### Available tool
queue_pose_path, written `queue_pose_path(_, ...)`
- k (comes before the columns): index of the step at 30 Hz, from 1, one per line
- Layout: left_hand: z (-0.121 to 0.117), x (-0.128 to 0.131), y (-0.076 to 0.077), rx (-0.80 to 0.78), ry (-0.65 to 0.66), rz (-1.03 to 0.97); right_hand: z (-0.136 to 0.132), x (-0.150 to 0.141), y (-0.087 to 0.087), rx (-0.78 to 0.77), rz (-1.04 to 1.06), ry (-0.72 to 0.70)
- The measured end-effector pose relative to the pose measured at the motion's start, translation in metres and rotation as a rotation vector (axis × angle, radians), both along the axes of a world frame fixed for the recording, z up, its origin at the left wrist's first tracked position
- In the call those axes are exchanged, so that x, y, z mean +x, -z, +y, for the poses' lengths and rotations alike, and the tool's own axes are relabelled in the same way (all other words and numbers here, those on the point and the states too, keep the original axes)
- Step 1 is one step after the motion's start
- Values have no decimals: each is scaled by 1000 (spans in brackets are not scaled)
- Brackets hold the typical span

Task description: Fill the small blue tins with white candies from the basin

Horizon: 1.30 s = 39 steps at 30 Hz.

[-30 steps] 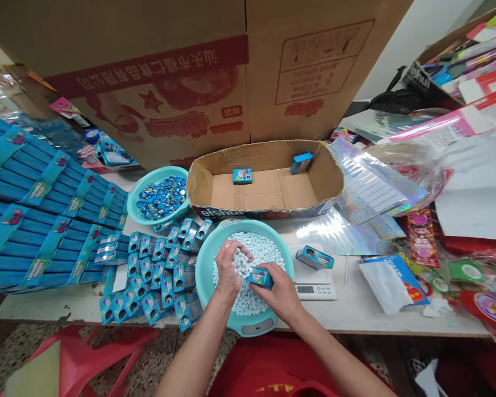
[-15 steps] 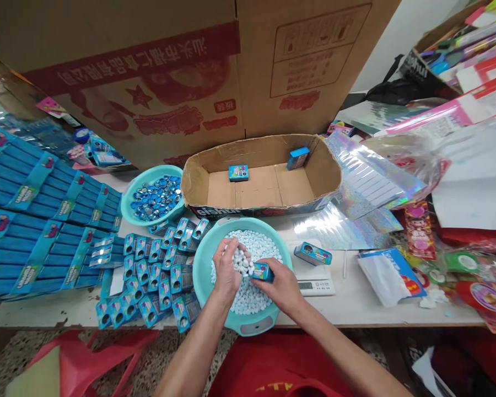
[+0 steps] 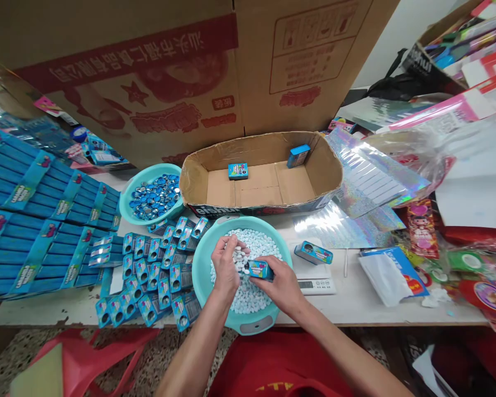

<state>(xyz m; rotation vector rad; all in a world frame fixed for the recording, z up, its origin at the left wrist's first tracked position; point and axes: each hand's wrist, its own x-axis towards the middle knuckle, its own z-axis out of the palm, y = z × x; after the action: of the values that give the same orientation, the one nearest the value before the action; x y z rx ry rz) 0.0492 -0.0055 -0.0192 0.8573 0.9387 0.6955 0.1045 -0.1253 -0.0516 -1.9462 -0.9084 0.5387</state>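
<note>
My left hand (image 3: 226, 266) is cupped round a small heap of white candies (image 3: 240, 259), above the turquoise basin (image 3: 201, 292) full of the same pale candies. My right hand (image 3: 281, 284) grips a small blue candy tin (image 3: 259, 269), tipped on its side with its opening towards the left palm. Candies lie at the tin's mouth; how full it is cannot be seen. Right of the basin, another blue tin (image 3: 314, 252) rests on a white digital scale (image 3: 317, 286). Several tins with round holes in their ends (image 3: 155, 278) stand packed together to the left.
A second turquoise bowl (image 3: 126, 204) holds blue and silver caps. Behind the basin is a low cardboard tray (image 3: 256, 196) with two blue tins. Blue display boxes (image 3: 37, 220) are stacked at left. Shiny film sheets (image 3: 364, 187) and packaging cover the right side. A large carton (image 3: 248, 66) stands behind.
The tin in my right hand has shifted slightly left and shows more of its label. The candy heap in my left hand looks smaller and more spread towards the tin.
</note>
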Motion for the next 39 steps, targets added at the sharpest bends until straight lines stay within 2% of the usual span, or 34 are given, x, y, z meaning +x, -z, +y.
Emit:
queue_pose_path(7,-4,-1,-5,46,-3,-48,0,-2,-3,95,102,12)
queue_pose_path(13,-9,-2,-7,145,-40,5,1,-5,-11,155,128,47)
queue_pose_path(17,-12,-4,-11,226,-86,-33,0,-8,-17,194,113,34)
queue_pose_path(21,-14,0,-5,169,-59,25,-1,-9,-11,131,150,53)
queue_pose_path(25,-17,3,2,149,-28,-27,-2,-8,-3,136,169,45)
queue_pose_path(31,-14,2,-5,134,36,-62,-3,-5,6,155,245,76)
queue_pose_path(33,-4,1,3,177,10,-59,-8,-2,6,193,270,93)
queue_pose_path(35,7,-1,23,274,-21,67,-16,2,4,230,285,109)
queue_pose_path(36,10,-2,37,352,3,170,-20,4,1,242,286,121)
queue_pose_path(37,11,-3,52,449,68,284,-25,7,-1,244,287,136)
queue_pose_path(39,5,-7,80,676,327,478,-31,11,-8,231,282,162)
